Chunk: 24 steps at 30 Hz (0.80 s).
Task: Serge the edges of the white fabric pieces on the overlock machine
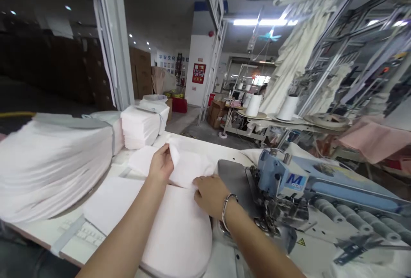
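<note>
My left hand [162, 162] pinches the raised edge of a white fabric piece [189, 164] that lies across the table. At the near right edge of this same piece, my right hand [210, 191] has its fingers curled on the cloth. A bracelet circles my right wrist. Below both hands lies a stack of rounded white fabric pieces [181, 231]. Another flat white piece [111, 201] rests to the left, partly behind my left forearm. Close to my right hand stands a blue and white sewing machine [282, 179].
A large fanned stack of white cut fabric [58, 162] fills the table's left side, with a tied bundle [141, 126] behind it. A metal post [112, 38] rises beyond. Thread cones [253, 106] and hanging cream cloth [298, 51] are at the back right.
</note>
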Motion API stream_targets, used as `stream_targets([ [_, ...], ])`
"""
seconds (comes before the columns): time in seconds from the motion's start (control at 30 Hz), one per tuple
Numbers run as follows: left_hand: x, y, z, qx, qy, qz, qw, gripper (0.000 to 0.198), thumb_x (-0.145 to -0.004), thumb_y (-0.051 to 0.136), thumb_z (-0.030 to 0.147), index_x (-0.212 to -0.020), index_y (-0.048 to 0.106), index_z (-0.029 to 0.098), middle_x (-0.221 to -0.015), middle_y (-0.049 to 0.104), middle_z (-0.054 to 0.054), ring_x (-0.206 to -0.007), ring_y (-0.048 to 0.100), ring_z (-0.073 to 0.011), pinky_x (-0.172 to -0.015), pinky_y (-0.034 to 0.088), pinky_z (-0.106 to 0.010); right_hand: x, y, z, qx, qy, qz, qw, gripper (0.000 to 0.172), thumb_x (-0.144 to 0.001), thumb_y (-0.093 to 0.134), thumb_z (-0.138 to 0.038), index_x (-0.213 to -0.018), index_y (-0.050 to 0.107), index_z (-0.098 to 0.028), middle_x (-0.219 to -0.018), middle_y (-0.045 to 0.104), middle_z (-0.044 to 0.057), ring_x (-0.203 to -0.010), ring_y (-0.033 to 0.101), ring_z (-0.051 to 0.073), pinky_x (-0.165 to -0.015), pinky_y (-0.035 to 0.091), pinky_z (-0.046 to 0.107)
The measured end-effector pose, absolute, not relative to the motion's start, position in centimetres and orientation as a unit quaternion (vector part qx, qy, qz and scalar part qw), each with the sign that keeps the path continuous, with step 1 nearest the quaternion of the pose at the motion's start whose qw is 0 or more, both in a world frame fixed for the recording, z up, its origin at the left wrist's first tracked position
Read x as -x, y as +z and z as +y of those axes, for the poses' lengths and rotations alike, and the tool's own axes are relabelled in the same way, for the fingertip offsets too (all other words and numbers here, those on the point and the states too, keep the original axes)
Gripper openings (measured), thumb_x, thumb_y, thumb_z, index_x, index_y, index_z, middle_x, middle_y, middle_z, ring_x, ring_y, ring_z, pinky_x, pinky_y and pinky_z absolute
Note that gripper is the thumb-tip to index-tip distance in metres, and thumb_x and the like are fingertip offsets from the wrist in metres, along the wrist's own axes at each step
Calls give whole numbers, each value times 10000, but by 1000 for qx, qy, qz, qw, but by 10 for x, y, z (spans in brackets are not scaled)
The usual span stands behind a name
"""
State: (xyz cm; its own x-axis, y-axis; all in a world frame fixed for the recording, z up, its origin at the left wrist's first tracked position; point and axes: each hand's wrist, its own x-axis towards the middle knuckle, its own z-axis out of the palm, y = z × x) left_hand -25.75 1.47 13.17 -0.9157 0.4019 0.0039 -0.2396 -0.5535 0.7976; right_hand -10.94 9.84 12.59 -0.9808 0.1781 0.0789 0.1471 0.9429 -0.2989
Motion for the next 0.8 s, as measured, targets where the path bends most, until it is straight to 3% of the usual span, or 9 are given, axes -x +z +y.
stream_targets([
  [0.13,218,166,-10,-228,844,463,146,70,-822,608,163,-861,666,160,-1022,689,-61,-1010,633,-214,-898,505,-327,104,142,101,95,341,-920,165,501,-999,134,-323,-1244,535,-150,-1246,642,137,-1132,609,198,-944,459,354],
  [0.2,194,170,-16,-338,780,515,112,157,-729,666,104,-859,694,187,-1208,644,-52,-1198,539,-249,-1050,398,-342,98,148,95,89,432,-877,193,607,-996,-6,-351,-1302,483,-164,-1201,668,113,-1067,647,175,-862,509,317],
  [0.27,180,168,-19,-478,622,620,27,353,-696,672,85,-1027,684,205,-1379,531,-50,-1333,400,-267,-1150,248,-376,91,151,87,92,506,-833,202,598,-991,96,-466,-1253,532,-153,-1030,726,104,-913,699,205,-754,544,319],
  [0.33,183,162,-21,-560,442,700,-32,433,-734,652,151,-1160,625,220,-1346,563,-53,-1271,474,-258,-1123,286,-385,85,152,81,107,555,-798,206,553,-946,303,-548,-1132,608,-126,-850,742,95,-727,705,223,-649,549,329],
  [0.43,215,152,-35,-553,348,757,-3,182,-758,660,284,-929,690,227,-910,728,-5,-849,671,-220,-819,499,-301,79,160,88,140,572,-772,238,469,-841,543,-551,-961,644,-109,-743,720,85,-576,643,194,-537,506,306],
  [0.5,243,146,-55,-514,310,800,-14,99,-771,635,290,-785,688,208,-771,712,-24,-771,661,-241,-735,489,-303,76,169,101,163,558,-761,287,415,-796,617,-525,-891,640,-121,-747,708,76,-570,605,170,-510,461,284],
  [0.57,266,142,-83,-459,279,841,-59,128,-794,574,237,-840,683,186,-852,708,-79,-873,638,-288,-815,452,-353,71,174,114,172,536,-759,328,323,-800,633,-459,-879,654,-146,-790,710,61,-639,603,168,-584,463,306],
  [0.67,280,137,-135,-412,236,873,-110,248,-768,532,158,-981,653,194,-1033,676,-107,-1022,577,-316,-931,373,-401,54,161,115,116,433,-837,313,160,-764,663,-285,-892,726,-213,-901,750,57,-853,651,244,-799,475,410],
  [0.8,279,119,-199,-391,185,896,-99,172,-700,586,168,-856,643,214,-859,666,-64,-903,595,-281,-878,392,-365,26,108,85,-136,128,-946,266,416,-778,469,-76,-1072,670,-291,-998,762,18,-925,701,242,-978,430,502],
])
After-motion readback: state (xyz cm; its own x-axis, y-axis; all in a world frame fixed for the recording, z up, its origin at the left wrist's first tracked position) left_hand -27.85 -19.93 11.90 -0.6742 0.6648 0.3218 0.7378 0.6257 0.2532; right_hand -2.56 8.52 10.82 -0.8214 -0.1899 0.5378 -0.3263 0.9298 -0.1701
